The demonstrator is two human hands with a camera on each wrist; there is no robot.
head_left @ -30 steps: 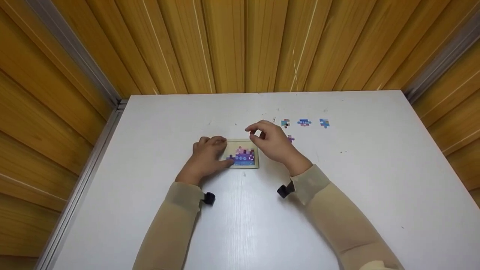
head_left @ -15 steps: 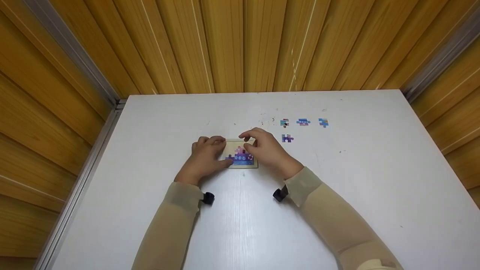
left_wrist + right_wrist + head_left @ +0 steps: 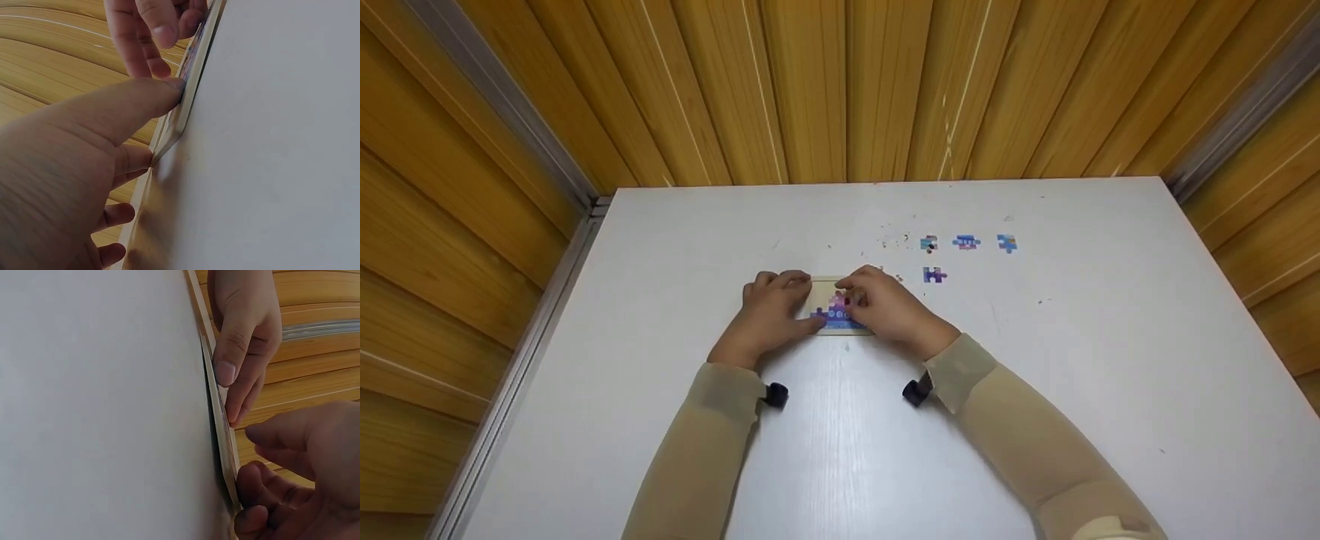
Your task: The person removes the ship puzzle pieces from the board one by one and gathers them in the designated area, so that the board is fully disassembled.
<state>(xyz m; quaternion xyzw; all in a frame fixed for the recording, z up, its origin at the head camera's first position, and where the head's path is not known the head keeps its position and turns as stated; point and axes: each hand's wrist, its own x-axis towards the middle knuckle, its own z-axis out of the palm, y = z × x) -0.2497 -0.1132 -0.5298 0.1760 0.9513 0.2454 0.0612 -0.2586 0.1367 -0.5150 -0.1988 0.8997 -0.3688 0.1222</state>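
A small wooden puzzle tray (image 3: 823,289) lies mid-table, with blue, purple and pink jigsaw pieces (image 3: 838,314) joined in its lower part. My left hand (image 3: 771,315) grips the tray's left side, thumb on the near corner and fingers at the far edge. In the left wrist view, the thumb (image 3: 135,104) presses on the tray's rim. My right hand (image 3: 889,307) is over the tray's right part, its thumb and index finger apart. No piece shows between them in the right wrist view, where its other fingers (image 3: 253,517) curl right at the tray's edge.
Loose jigsaw pieces lie right of the tray: a teal and red one (image 3: 929,244), a blue and pink one (image 3: 966,242), a blue one (image 3: 1007,243) and a purple one (image 3: 934,275). Wood-look panels (image 3: 810,90) rise behind the white table (image 3: 840,450).
My right hand has moved left and nearer, down over the tray's right part, uncovering the loose purple piece. The left hand stays on the tray.
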